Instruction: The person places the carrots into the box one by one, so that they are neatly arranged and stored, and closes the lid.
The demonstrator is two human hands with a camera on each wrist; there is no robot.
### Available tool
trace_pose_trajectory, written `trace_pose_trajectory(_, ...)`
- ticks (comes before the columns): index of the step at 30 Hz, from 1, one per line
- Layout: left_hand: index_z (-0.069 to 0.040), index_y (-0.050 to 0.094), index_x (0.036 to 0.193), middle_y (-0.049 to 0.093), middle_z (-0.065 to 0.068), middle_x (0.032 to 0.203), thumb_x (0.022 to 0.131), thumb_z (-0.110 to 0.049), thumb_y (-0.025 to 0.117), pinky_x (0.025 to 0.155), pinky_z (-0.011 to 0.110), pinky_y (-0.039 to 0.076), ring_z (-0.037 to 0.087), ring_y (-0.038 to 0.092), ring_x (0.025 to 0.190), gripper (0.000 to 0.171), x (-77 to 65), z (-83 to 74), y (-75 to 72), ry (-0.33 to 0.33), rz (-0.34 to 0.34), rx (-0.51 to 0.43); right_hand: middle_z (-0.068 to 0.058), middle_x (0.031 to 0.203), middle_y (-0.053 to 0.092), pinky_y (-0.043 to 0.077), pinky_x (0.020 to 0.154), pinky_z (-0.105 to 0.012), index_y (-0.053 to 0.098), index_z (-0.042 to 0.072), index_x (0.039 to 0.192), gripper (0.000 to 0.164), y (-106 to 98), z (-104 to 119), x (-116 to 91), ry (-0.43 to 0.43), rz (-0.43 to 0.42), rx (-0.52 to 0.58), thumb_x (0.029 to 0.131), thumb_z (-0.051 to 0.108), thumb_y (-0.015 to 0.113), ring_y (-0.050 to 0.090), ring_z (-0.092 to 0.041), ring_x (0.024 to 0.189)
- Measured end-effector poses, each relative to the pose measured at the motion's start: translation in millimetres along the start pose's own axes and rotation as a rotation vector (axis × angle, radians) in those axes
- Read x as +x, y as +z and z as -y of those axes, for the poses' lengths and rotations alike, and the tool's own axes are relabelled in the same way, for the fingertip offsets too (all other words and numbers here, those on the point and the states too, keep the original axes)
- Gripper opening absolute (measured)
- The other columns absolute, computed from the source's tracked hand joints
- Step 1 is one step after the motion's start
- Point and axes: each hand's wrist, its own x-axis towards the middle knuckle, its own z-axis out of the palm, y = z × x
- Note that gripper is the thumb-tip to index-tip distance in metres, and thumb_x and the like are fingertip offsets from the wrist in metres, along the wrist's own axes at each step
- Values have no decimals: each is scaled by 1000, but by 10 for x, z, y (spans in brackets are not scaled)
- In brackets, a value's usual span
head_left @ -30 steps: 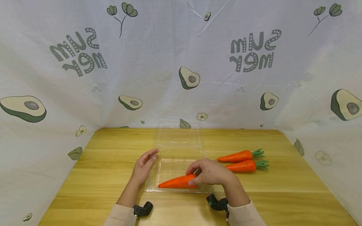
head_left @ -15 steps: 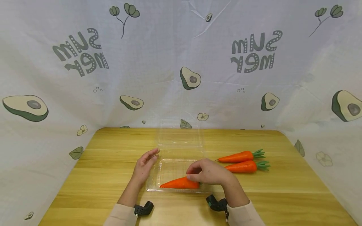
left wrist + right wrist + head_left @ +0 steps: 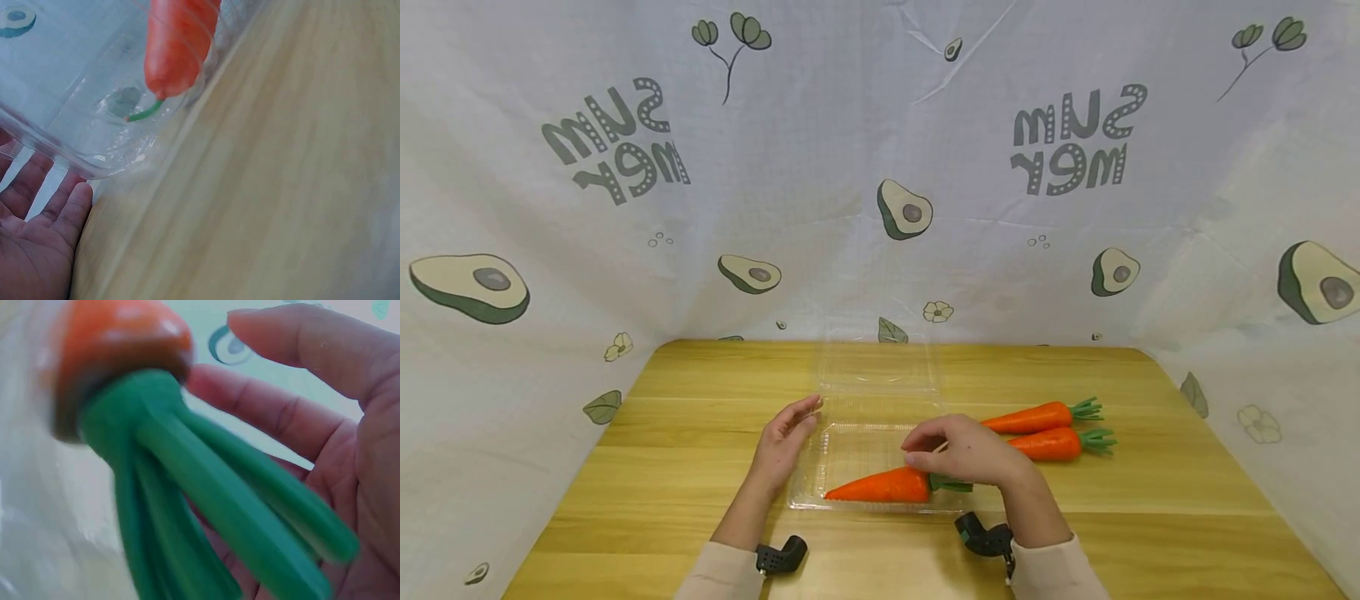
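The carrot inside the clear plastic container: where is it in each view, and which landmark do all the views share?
Head: carrot below the picture's centre, along the near side of the clear plastic container.
Left wrist: carrot at the top, just left of centre, narrow end down.
Right wrist: carrot large and blurred, orange at upper left, green stalks running downward.
Shared landmark: the avocado-print cloth.

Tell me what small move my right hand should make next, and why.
I'd probably move your right hand toward the nearer loose carrot: that hand grips nothing, one orange carrot already lies in the open clear container, and the farther loose carrot also lies outside it.
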Motion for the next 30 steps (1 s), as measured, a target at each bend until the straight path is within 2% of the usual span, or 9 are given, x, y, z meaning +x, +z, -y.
trace_pose_trajectory(5,-5,57,143,59,16,146,104,-13,57,96,12,47,35,58,134,40,-5,3,0,5,8,1,-7,117,72,57,90,-35,72,8,121,34,-134,-70,-82,-36,-84,32,99,34,67,66,-21,106)
trace_pose_trajectory(9,-5,57,143,59,16,147,104,-14,56,100,15,46,35,58,135,40,-10,3,1,8,12,6,-17,129,67,58,87,-32,71,10,125,36,-260,-149,-181,-11,-162,74,98,34,68,67,-27,110)
trace_pose_trajectory(16,-4,57,143,59,16,147,104,-12,56,98,11,45,35,57,135,40,-13,3,2,6,9,1,-21,140,59,61,86,-43,67,7,129,42,-492,-336,-405,70,-254,160,94,28,75,67,-36,115)
trace_pose_trajectory(21,-4,57,143,60,16,146,104,-12,56,96,10,46,35,56,136,40,-2,12,-3,10,6,-3,-21,144,56,58,86,-35,66,12,133,45,-635,-475,-568,150,-355,84,93,29,75,66,-34,116)
trace_pose_trajectory(24,-4,57,143,59,16,147,104,-12,56,96,10,46,35,55,137,40,1,21,-5,11,13,-9,-20,147,54,53,89,-37,64,15,137,50,-705,-574,-658,218,-384,16,94,37,74,61,-34,120)
trace_pose_trajectory(30,-5,57,143,59,16,147,104,-13,57,96,11,46,34,56,137,40,-8,4,5,2,7,-7,-25,151,49,51,86,-34,58,9,144,60,-811,-752,-842,321,-418,-27,96,44,69,56,-37,120)
